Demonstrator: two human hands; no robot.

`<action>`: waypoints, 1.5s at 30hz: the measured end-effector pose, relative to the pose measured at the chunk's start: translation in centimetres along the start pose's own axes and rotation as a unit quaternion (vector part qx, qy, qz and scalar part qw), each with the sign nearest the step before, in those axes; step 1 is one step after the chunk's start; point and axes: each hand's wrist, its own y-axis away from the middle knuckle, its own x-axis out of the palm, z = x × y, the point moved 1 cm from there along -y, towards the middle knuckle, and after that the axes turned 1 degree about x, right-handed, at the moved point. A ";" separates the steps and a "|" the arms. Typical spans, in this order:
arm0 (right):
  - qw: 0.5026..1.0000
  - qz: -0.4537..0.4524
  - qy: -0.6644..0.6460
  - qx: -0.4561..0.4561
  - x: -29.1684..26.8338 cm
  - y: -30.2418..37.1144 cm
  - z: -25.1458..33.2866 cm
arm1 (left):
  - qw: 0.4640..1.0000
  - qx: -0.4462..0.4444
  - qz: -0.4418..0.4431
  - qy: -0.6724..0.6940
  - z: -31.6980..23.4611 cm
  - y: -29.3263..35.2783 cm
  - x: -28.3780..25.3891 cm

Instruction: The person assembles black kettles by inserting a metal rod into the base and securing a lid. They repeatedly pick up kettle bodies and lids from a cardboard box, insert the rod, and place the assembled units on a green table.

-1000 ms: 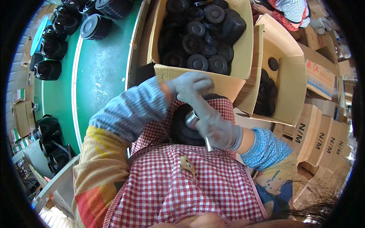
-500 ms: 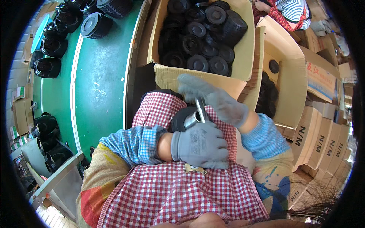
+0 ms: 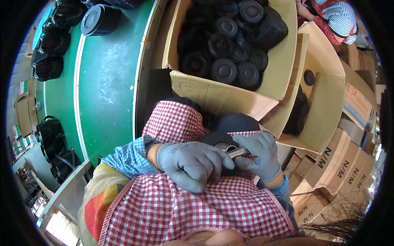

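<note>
Both my hands wear grey gloves and meet over my lap. My left hand is closed, fingers curled, its fingertips at a shiny metal piece. From the other side my right hand pinches that metal piece between thumb and fingers. Just behind them lies a black round lid-like part, partly covered by the gloves. Whether the metal piece sits in the black part or only against it, I cannot tell. A red-and-white checked apron covers my lap.
Ahead, an open cardboard box is heaped with black round lids. A second box with black parts stands to its right. Along the left runs a green worktable bearing stacked lids and glossy black housings. Another person sits far right.
My right hand, raised and blurred before, has come down onto the metal piece. My left hand has shifted a little left. The boxes appear further right in the view.
</note>
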 end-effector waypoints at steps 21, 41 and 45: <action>0.915 -0.119 -0.301 0.241 6.4 -15.2 -3.4 | 0.604 -0.250 0.252 -0.713 -9.7 10.4 2.7; 0.994 -0.057 -0.020 -0.089 20.2 -26.7 8.6 | 0.541 0.163 -0.774 -0.286 -36.8 27.5 -27.1; 0.986 -0.047 -0.143 0.068 14.2 -19.9 1.6 | 0.488 0.175 -0.790 -0.327 -36.8 27.3 -32.6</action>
